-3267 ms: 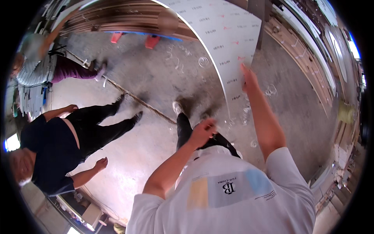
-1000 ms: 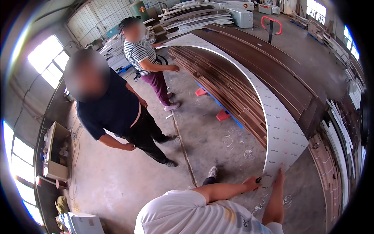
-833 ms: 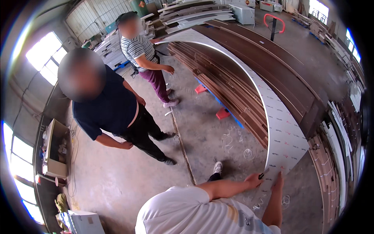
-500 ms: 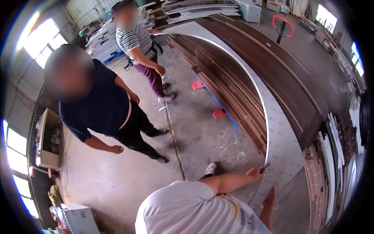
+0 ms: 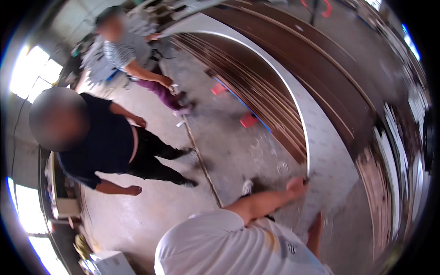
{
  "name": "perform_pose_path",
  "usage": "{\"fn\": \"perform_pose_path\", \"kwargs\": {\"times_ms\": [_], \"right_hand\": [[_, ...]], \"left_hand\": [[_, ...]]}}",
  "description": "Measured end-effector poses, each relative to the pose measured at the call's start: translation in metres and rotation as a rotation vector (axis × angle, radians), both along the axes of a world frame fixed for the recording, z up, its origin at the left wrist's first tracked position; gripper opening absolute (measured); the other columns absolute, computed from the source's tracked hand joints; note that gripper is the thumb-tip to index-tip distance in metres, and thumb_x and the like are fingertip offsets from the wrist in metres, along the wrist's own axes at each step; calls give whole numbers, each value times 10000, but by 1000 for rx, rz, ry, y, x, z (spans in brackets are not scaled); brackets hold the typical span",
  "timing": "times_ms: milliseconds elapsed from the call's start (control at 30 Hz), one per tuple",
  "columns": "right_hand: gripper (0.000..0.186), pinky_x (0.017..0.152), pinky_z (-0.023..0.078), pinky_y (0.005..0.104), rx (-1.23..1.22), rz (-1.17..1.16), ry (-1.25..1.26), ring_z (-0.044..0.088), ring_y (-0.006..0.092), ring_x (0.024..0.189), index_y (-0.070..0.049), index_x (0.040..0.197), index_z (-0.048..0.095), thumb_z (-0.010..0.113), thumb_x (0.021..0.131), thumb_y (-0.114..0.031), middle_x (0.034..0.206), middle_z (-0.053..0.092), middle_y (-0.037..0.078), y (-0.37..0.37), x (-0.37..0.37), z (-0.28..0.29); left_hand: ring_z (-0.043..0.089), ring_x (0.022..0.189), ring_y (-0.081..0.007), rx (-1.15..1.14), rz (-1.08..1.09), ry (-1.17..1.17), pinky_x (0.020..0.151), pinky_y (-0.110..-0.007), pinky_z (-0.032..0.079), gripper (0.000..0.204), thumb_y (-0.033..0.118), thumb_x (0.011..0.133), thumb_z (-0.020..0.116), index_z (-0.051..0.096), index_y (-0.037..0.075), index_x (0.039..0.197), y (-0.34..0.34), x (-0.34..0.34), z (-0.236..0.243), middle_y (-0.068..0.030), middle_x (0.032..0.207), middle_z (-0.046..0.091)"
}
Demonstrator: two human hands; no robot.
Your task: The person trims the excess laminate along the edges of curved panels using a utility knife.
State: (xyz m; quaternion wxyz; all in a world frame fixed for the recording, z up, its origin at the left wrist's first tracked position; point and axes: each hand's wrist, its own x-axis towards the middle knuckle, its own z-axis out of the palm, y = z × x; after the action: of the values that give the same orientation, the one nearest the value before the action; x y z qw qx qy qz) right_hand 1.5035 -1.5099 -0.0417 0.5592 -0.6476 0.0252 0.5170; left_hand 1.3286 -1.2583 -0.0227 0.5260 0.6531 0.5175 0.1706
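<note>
A long pale grey panel with a curved inner edge [image 5: 327, 153] arcs from a co-worker at the far left to my hands at the lower right. My left hand [image 5: 297, 184] is closed at its inner edge around a small dark tool [image 5: 306, 180], whose exact kind is blurred. Lower down, my right hand [image 5: 315, 223] grips the panel's near end, its fingers partly hidden. The co-worker in a striped shirt [image 5: 120, 52] has a hand on the far end. Another person in a dark shirt [image 5: 103, 133] stands to the left, arms hanging down.
Brown boards [image 5: 270, 107] lie stacked beneath and beside the panel, with red pallet-truck forks [image 5: 248, 120] sticking out. More long strips [image 5: 389, 169] line the right side. A white box [image 5: 112, 263] stands at the lower left, and a seam [image 5: 199, 156] crosses the concrete floor.
The whole view has shifted and tilted, with the people appearing farther left and lower. My left hand stays at the panel's inner edge, my right at its near end. The picture is blurrier.
</note>
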Motion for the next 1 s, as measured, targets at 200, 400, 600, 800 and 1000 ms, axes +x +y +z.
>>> {"fn": "perform_pose_path", "kwargs": {"times_ms": [200, 400, 600, 800, 1000], "right_hand": [[628, 1101, 468, 459, 32, -87, -30, 575, 292, 1290, -26, 1534, 432, 618, 1048, -377, 1472, 561, 120, 12, -11, 13], [549, 1073, 498, 431, 58, -64, -27, 610, 273, 1254, -29, 1509, 454, 583, 1064, -323, 1424, 594, 130, 23, -8, 14], [537, 1046, 521, 432, 19, -3, -134, 629, 282, 1225, -60, 1495, 486, 572, 1072, -380, 1367, 635, 99, 11, -4, 14], [505, 1061, 495, 458, -33, -198, -17, 577, 264, 1276, -82, 1500, 484, 591, 1053, -292, 1406, 592, 94, -13, -3, 5], [526, 1060, 505, 509, -89, -270, 8, 587, 311, 1276, -118, 1535, 445, 597, 1064, -294, 1431, 581, 89, 15, -15, 25]], "left_hand": [[707, 964, -402, -29, 208, -2, 827, -514, 561, 322, 373, 887, 693, 703, 71, 997, 105, 18, 23, -187, 970, 743], [753, 781, -308, -55, 355, -37, 756, -446, 587, 276, 357, 884, 702, 748, 92, 940, 243, 25, 7, -131, 791, 748], [755, 861, -330, -26, 436, -1, 785, -462, 578, 339, 404, 880, 746, 734, 73, 951, 339, 2, 13, -117, 833, 765], [720, 1054, -329, 380, 189, 69, 831, -455, 580, 351, 258, 909, 675, 673, 141, 1240, 322, -2, 19, -96, 1296, 706], [700, 1139, -307, 668, -465, 342, 915, -446, 594, 867, 54, 824, 583, 343, 293, 1622, 346, -44, 16, 49, 1668, 379]]}}
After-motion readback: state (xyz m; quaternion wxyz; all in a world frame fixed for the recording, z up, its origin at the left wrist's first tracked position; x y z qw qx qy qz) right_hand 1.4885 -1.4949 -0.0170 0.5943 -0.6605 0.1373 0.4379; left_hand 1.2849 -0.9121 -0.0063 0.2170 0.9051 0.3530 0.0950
